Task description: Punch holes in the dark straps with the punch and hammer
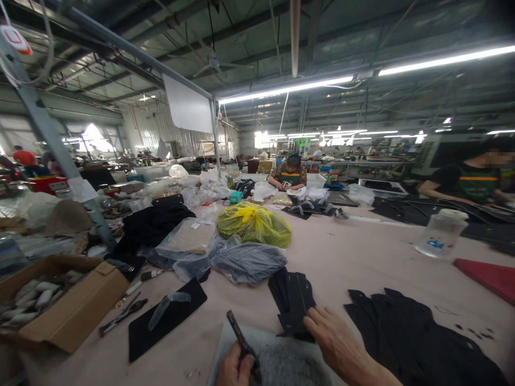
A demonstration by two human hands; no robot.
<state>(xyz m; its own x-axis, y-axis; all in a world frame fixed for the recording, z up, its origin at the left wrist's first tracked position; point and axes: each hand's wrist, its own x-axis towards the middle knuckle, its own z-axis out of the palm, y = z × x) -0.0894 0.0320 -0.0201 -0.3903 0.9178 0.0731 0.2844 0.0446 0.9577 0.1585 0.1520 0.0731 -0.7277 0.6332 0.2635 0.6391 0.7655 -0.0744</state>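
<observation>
My left hand (236, 364), at the bottom centre, is closed around a dark hand tool (243, 338) that points up and away. Under it lies a grey, smudged board (289, 359). My right hand (333, 338) rests its fingertips on a small stack of dark fabric pieces (295, 300) just beyond the board; whether it grips a piece cannot be made out. To the right of that hand, a larger spread of dark pieces (410, 338) lies on the pinkish table (362, 241).
A cardboard box (76, 305) of white spools stands at the left, near a black sheet (167, 321). Ahead are a yellow bag (253, 225) and plastic-wrapped bundles. A clear bottle (441, 233) and red object (488, 276) are right. Two people sit beyond.
</observation>
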